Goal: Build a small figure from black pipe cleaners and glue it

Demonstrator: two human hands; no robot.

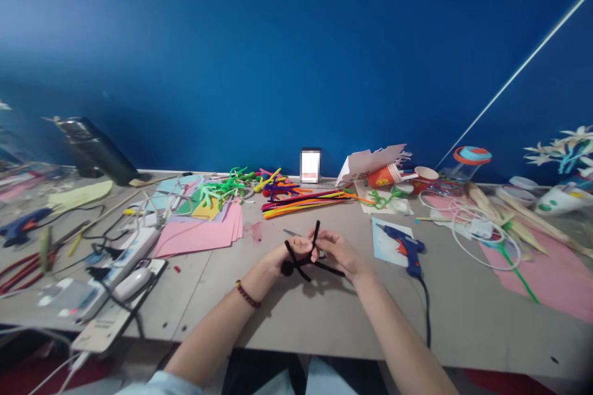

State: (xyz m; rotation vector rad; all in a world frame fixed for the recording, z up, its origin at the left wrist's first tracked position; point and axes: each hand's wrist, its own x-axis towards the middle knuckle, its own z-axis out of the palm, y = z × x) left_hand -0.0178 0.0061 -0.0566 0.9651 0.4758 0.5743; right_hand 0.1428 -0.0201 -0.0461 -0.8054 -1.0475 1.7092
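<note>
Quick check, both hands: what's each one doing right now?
Left hand: closed, holding a black pipe cleaner.
Right hand: closed, pinching the same pipe cleaner.

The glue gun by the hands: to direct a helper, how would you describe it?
On the workbench, right of the right hand, a blue glue gun lies on a pale card. Unlike the far-left gun, its black cord drops off the front edge.

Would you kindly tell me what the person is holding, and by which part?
The left hand and right hand hold a black twisted pipe-cleaner shape by its middle, where the stems cross.
</note>
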